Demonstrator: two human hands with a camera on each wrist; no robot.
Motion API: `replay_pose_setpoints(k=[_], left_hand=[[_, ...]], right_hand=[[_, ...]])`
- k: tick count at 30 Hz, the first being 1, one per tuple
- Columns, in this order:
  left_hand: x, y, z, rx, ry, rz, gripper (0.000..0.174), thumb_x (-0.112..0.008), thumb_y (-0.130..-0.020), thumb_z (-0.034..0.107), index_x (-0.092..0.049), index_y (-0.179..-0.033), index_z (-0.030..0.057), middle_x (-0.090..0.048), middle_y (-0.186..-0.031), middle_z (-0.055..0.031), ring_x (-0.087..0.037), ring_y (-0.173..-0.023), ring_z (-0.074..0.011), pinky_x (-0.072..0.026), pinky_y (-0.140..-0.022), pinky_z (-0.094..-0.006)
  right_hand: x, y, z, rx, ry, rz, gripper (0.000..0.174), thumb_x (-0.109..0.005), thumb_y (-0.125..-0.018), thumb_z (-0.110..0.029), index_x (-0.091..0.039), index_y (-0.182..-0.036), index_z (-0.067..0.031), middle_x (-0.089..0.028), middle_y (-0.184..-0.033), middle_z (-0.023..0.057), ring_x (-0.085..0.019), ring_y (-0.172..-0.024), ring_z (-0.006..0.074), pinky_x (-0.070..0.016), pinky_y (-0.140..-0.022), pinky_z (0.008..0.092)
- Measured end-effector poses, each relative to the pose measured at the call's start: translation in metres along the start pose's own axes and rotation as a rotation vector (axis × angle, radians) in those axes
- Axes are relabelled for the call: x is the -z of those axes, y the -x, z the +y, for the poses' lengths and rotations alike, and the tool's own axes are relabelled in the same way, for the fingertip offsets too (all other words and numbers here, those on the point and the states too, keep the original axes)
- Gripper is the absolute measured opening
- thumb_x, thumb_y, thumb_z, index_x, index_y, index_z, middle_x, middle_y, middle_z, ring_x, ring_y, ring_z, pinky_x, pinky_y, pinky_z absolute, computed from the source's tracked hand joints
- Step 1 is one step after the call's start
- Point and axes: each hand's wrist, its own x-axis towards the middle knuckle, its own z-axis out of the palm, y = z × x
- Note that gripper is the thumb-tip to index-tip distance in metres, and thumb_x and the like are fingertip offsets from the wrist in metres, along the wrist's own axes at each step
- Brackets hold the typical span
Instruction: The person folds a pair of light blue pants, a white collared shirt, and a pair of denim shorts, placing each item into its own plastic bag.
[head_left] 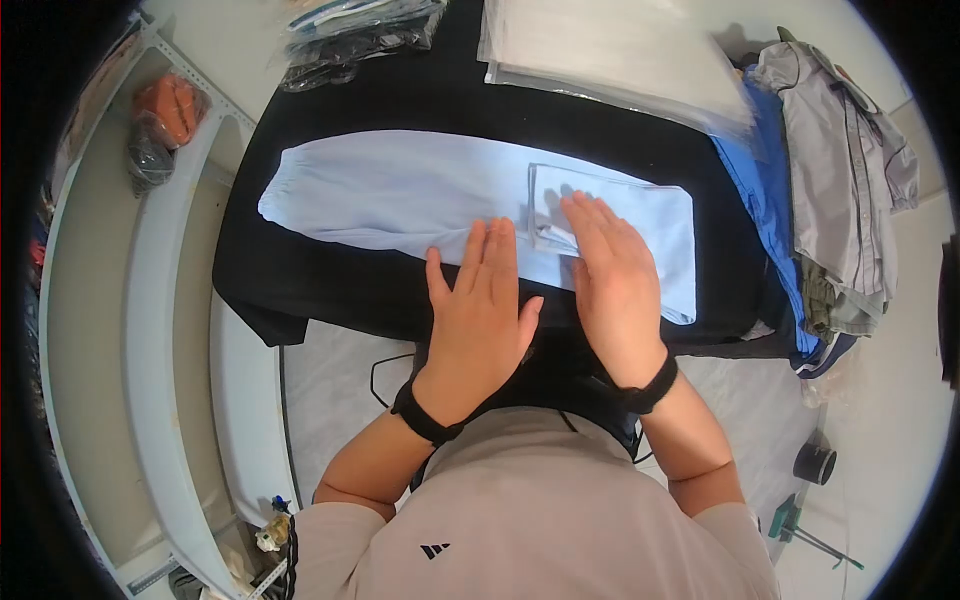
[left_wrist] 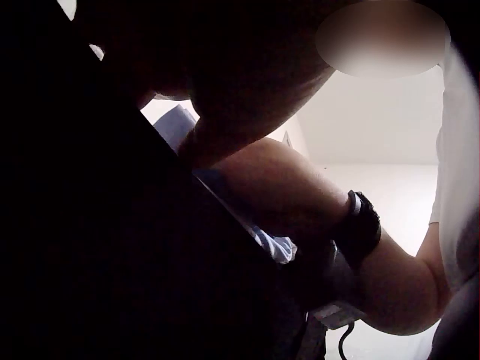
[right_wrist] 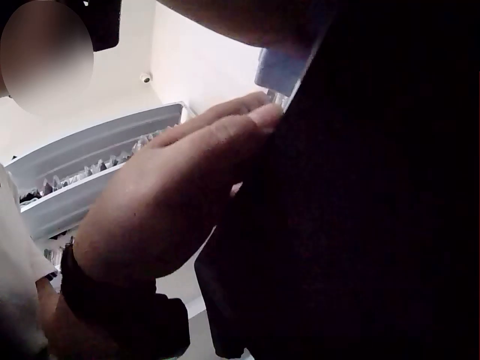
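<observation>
A light blue garment [head_left: 400, 185] lies lengthwise on the black-covered table, its gathered, elastic-looking end at the left. Toward its right end, a smaller folded section [head_left: 545, 185] lies on top. My left hand [head_left: 475, 320] rests its straight fingers on the garment's near edge, around the middle, with the thumb spread to the right. Fingers extended, my right hand [head_left: 620, 285] lies over the folded section and partly covers it. In the right wrist view the left hand [right_wrist: 172, 187] shows from the side, fingers straight at the table edge.
Clear plastic bags [head_left: 610, 50] lie at the table's back, and a stack of packaged items [head_left: 365, 40] sits at the back left. Grey and blue clothes [head_left: 835, 170] hang over the right side. White shelving [head_left: 150, 260] stands left, holding an orange bundle [head_left: 172, 110].
</observation>
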Motion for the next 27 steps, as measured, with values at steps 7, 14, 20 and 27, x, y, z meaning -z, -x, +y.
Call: replay_pose_setpoints(k=[7, 14, 20, 27], left_hand=[[-0.002, 0.000, -0.001, -0.010, -0.012, 0.003, 0.069, -0.057, -0.085, 0.025, -0.026, -0.136, -0.0107, -0.034, -0.140, -0.0244, -0.032, -0.132, -0.0365, -0.0173, -0.103, -0.0629], [0.001, -0.001, 0.001, 0.019, -0.017, -0.032, 0.066, -0.056, -0.086, 0.024, -0.027, -0.137, -0.0082, -0.035, -0.140, -0.0221, -0.032, -0.132, -0.0357, -0.0179, -0.103, -0.0616], [-0.001, 0.000, 0.001, 0.003, -0.043, -0.017, 0.068, -0.056, -0.085, 0.026, -0.027, -0.137, -0.0087, -0.034, -0.141, -0.0222, -0.031, -0.133, -0.0355, -0.0172, -0.103, -0.0617], [-0.004, 0.000, 0.000, 0.011, -0.053, -0.028, 0.066, -0.054, -0.085, 0.023, -0.027, -0.136, -0.0095, -0.033, -0.141, -0.0241, -0.030, -0.134, -0.0356, -0.0158, -0.104, -0.0615]], right_hand=[[-0.018, 0.005, -0.001, 0.004, 0.042, 0.126, 0.040, -0.063, -0.076, -0.006, -0.056, -0.116, -0.0027, -0.058, -0.120, 0.0133, -0.052, -0.115, 0.0303, -0.0384, -0.098, 0.0421], [-0.021, 0.001, -0.003, 0.015, -0.090, 0.189, 0.033, -0.062, -0.074, -0.003, -0.059, -0.107, -0.0010, -0.060, -0.116, 0.0154, -0.055, -0.111, 0.0325, -0.0427, -0.093, 0.0429], [-0.016, -0.006, -0.005, -0.099, -0.177, 0.185, 0.035, -0.061, -0.074, -0.001, -0.059, -0.109, -0.0005, -0.059, -0.117, 0.0170, -0.053, -0.113, 0.0337, -0.0416, -0.094, 0.0434], [-0.035, 0.001, -0.010, 0.048, 0.077, 0.129, 0.034, -0.060, -0.081, -0.014, -0.058, -0.112, 0.0010, -0.057, -0.121, 0.0177, -0.053, -0.115, 0.0320, -0.0390, -0.097, 0.0419]])
